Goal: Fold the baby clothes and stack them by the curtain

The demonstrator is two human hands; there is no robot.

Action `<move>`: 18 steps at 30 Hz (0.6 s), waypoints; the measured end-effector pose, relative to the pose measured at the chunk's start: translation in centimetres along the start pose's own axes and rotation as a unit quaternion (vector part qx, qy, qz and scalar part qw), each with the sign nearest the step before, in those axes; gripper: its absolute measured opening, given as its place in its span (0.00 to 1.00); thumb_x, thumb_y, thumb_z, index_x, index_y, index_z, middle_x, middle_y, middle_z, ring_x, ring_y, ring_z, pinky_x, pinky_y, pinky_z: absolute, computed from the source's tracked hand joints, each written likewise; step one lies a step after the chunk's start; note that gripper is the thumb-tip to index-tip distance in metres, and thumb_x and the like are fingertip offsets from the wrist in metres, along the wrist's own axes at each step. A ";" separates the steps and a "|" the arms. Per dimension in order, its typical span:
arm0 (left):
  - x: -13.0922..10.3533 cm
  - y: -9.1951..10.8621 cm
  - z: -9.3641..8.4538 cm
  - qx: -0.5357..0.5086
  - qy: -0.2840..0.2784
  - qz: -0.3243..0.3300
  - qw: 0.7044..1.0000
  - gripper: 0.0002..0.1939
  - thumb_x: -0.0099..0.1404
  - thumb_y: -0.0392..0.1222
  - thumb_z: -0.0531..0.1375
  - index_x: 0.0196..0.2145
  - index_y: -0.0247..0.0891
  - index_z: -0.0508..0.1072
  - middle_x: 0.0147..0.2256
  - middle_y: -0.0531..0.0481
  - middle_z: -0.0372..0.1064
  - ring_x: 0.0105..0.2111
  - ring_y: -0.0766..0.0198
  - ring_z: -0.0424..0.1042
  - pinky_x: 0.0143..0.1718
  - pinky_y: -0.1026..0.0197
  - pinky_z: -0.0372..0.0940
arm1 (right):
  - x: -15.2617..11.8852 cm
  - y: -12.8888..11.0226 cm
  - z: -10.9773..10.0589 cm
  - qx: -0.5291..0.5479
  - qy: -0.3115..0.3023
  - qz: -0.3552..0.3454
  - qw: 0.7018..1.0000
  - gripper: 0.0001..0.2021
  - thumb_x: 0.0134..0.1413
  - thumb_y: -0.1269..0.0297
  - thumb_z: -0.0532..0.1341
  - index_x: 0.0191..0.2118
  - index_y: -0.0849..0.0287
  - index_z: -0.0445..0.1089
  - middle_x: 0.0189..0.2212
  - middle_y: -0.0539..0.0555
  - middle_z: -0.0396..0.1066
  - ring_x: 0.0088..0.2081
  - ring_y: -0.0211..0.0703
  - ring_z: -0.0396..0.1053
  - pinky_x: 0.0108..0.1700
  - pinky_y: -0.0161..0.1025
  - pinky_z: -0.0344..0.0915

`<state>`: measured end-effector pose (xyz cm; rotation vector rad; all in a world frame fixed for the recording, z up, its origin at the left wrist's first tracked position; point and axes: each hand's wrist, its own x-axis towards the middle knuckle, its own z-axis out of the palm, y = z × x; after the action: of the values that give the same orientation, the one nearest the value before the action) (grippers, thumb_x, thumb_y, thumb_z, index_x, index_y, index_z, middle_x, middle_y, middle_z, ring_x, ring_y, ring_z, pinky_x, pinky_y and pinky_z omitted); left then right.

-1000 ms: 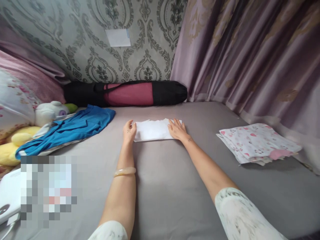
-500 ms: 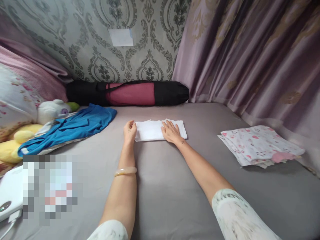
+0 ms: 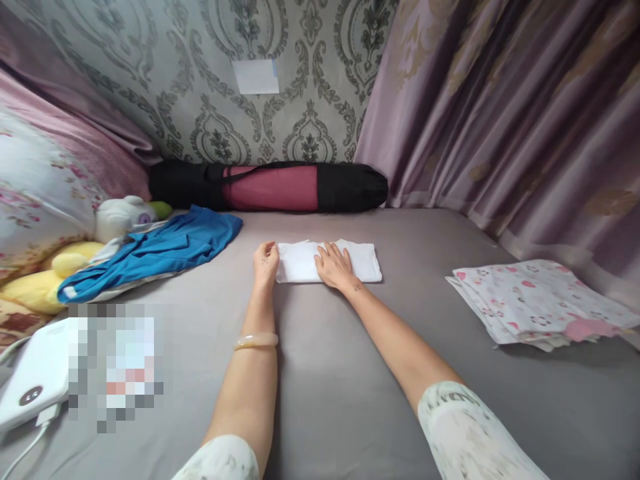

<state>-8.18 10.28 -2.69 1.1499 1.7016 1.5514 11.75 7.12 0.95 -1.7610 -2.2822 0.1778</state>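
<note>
In the head view, my left hand [image 3: 266, 265] is at the left end of a folded, oblong white cloth [image 3: 367, 261], its fingers curled inward; I cannot tell whether they pinch the edge or only rest against it. My right hand [image 3: 333, 265] lies palm down across the cloth's middle, fingers extended and slightly apart, gripping nothing. The cloth lies flat on a grey-sheeted bed [image 3: 350, 400], between a crumpled blue fabric garment [image 3: 165, 248] on the left and a stack of white, pink-patterned folded fabric [image 3: 535, 293] on the right. I judge the step in hand to be smoothing the folded layers; the next move seems to call for light, even palm pressure and a steady left end, so the far edge's uneven layers don't slip.
</note>
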 end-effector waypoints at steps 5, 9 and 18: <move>0.0 -0.1 -0.1 0.000 -0.003 0.005 1.000 0.16 0.60 0.42 0.56 0.43 0.34 0.75 0.42 0.39 0.75 0.42 0.54 0.76 0.50 0.51 0.68 | 0.3 -0.8 -0.8 -0.014 -0.020 0.005 1.000 0.25 0.69 0.59 0.43 0.65 0.62 0.58 0.67 0.61 0.52 0.68 0.54 0.45 0.66 0.58 0.37; 0.0 -0.1 -0.1 0.007 -0.003 0.003 1.000 0.17 0.60 0.42 0.56 0.43 0.33 0.75 0.42 0.38 0.75 0.42 0.53 0.76 0.48 0.51 0.68 | 0.7 -2.3 -0.6 -0.015 0.003 -0.032 0.999 0.25 0.69 0.59 0.44 0.66 0.64 0.56 0.68 0.62 0.51 0.69 0.54 0.43 0.67 0.57 0.35; 0.2 0.1 0.0 0.012 0.011 -0.006 1.000 0.16 0.60 0.41 0.55 0.43 0.34 0.75 0.41 0.39 0.75 0.42 0.54 0.75 0.49 0.52 0.68 | 0.8 -2.8 1.4 -0.016 0.011 -0.040 0.999 0.25 0.68 0.59 0.43 0.65 0.63 0.58 0.66 0.62 0.54 0.67 0.54 0.47 0.66 0.58 0.38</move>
<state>-8.25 10.40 -2.55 1.1374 1.7420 1.5456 8.60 7.25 0.40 -1.6750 -2.3478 0.1065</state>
